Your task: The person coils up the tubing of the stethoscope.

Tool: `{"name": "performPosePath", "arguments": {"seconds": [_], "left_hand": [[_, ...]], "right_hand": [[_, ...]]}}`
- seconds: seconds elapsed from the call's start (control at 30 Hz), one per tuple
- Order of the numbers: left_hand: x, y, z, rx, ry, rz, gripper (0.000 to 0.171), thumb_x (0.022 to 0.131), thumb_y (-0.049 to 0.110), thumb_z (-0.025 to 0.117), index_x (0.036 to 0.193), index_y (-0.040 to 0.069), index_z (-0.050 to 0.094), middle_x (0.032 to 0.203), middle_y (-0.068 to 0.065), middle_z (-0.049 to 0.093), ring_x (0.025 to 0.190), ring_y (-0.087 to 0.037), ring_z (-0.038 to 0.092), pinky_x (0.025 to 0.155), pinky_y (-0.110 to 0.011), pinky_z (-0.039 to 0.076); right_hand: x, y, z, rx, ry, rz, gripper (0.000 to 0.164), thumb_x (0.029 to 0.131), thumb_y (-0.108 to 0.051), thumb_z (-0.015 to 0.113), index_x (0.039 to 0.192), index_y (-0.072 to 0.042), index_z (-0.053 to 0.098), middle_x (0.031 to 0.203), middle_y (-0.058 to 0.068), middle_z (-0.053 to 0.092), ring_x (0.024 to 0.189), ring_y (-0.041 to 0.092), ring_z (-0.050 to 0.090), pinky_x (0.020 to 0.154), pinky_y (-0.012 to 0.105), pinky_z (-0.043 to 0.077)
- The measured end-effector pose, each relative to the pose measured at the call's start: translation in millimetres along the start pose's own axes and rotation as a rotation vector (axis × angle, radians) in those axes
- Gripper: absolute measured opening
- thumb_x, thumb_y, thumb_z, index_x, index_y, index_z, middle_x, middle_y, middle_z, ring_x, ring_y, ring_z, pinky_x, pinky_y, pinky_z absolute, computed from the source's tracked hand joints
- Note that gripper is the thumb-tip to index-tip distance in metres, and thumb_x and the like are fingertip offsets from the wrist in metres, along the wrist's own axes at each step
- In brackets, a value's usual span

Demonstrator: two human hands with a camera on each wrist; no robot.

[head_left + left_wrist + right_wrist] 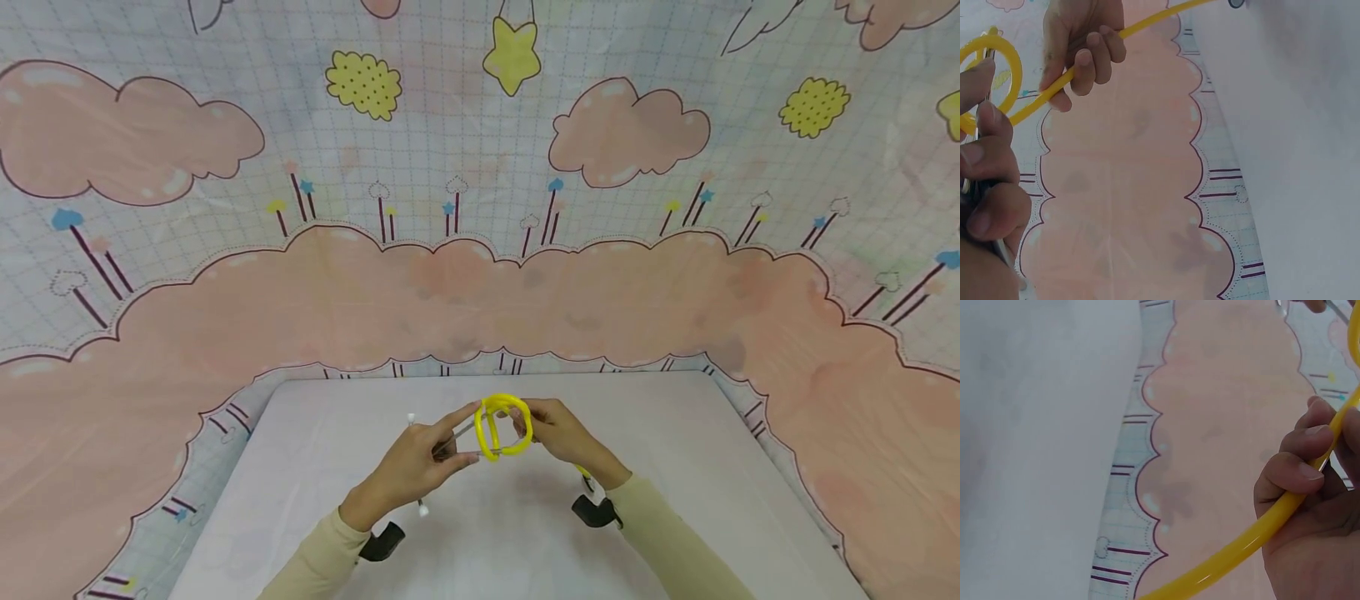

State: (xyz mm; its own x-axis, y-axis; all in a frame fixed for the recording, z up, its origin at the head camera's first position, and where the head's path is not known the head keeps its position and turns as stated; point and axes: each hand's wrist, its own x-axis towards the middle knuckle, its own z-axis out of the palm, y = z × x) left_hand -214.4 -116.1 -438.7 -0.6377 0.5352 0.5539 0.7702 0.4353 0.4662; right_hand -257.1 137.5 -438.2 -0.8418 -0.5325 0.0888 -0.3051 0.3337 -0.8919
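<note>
My left hand [412, 462] grips a frame of thin metal rods [989, 81], whose dark part [969, 206] sits inside the fingers. A glossy yellow tube [529, 425] is looped round the far ends of the rods, just past the left fingertips. My right hand [1316, 481] holds the same tube with curled fingers, close to the loops. From that hand the tube's tail [1166, 14] runs back under the right wrist, where a small ring shows at its end. Both hands are raised over the table; the palm side of the right hand is hidden in the head view.
The white table [480, 542] lies beneath the hands. Behind it hangs a patterned cloth [480, 300] with pink clouds. Black mounts [382, 542] sit at both wrists. White tips [411, 418] stick out behind the left hand.
</note>
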Motion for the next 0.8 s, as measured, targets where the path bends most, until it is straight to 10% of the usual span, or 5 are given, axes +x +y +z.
{"name": "performPosePath", "arguments": {"seconds": [0.37,0.8], "left_hand": [[2.2,-9.6,3.3,0.005,0.109,-0.138,0.071,0.081,0.027,0.072,0.143,0.026,0.036,0.054,0.016,0.041,0.047,0.006,0.032,0.044,-0.014,0.031],[5.9,-16.2,12.3,0.036,0.232,-0.267,0.073,0.081,0.028,0.072,0.143,0.031,0.035,0.05,0.015,0.043,0.043,0.004,0.032,0.042,-0.016,0.03]], "right_hand": [[-5,17,9,-0.077,0.015,-0.043,0.022,0.099,-0.022,0.045,0.104,-0.01,0.063,0.072,0.009,0.054,0.058,0.005,0.043,0.05,0.018,0.036],[-17,10,24,-0.153,0.0,0.021,0.039,0.097,-0.029,0.049,0.134,-0.016,0.051,0.076,0.011,0.057,0.058,0.003,0.045,0.05,0.018,0.041]]}}
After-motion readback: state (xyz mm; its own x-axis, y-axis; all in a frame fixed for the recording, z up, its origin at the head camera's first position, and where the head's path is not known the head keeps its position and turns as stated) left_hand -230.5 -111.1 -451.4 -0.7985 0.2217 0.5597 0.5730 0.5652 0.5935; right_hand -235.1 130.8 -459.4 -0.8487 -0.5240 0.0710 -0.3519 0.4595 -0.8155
